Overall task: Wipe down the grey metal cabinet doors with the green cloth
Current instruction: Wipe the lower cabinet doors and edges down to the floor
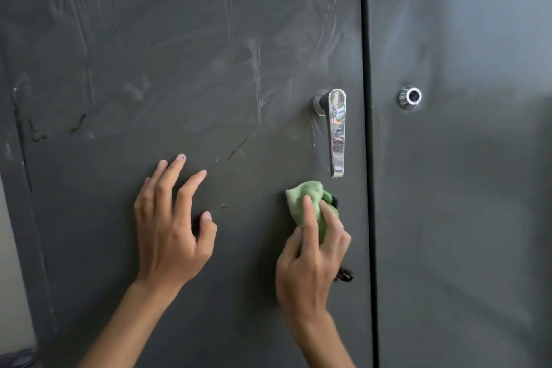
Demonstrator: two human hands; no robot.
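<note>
head view | faces cabinet doors [209, 69] squarely | close range | hands at lower centre

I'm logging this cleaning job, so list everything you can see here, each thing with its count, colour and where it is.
Left cabinet door: one, dark grey metal, fills the left and centre, streaked with wet smears above and dark scuffs lower down.
Right cabinet door: one, grey metal, right of the black gap.
Lever handle: one, shiny chrome, hanging down at the left door's right edge.
Round lock: one, chrome, on the right door's left side.
Green cloth: one, bunched, pressed to the left door just below the handle.
Left hand: one, bare, fingers spread on the left door.
Right hand: one, bare, holding the cloth.
</note>
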